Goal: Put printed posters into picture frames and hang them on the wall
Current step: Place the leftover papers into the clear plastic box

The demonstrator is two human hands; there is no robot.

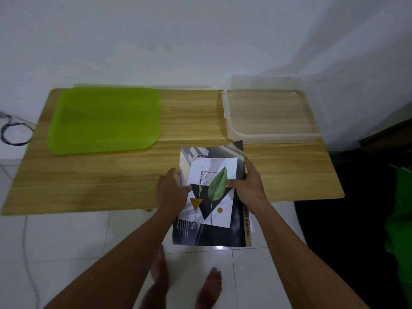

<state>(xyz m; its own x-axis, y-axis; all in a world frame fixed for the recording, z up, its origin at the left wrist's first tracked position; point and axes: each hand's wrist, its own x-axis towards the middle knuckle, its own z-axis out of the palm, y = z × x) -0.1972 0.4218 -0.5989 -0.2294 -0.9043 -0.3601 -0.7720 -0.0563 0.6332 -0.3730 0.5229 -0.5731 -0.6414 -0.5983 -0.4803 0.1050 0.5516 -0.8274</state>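
A small printed poster [215, 192] with a green leaf, a black triangle and orange shapes lies on top of a larger dark glossy sheet [209, 235] marked "DOUBLE". Both hang over the front edge of the wooden table [111, 179]. My left hand [171, 192] grips the left edge of the poster. My right hand [249, 186] holds the right edge, thumb on the print. No picture frame is in view.
A green plastic tray [104, 119] sits at the back left of the table. A clear plastic container [272, 117] stands at the back right against the white wall. A cable [13, 132] lies on the floor at left. My bare feet stand on white tiles below.
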